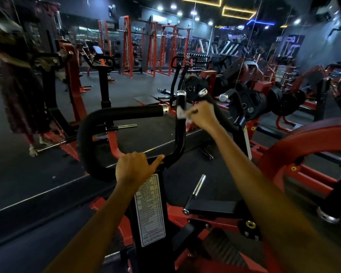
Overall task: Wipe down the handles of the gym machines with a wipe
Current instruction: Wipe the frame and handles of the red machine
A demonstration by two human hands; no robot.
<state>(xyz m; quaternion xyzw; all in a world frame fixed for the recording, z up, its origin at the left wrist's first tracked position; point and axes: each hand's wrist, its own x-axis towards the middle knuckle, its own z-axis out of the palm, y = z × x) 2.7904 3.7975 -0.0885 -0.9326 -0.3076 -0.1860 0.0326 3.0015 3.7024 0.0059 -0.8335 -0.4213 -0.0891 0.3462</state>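
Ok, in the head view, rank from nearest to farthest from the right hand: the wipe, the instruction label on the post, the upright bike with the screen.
1. wipe: held in the right hand, against the upright handle.
2. instruction label: below, on the black post near the left hand.
3. upright bike: far left, across the floor.

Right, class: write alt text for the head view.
A person's right hand presses a white wipe against an upright black handle of a red gym machine, while the left hand grips the bar's lower bend.
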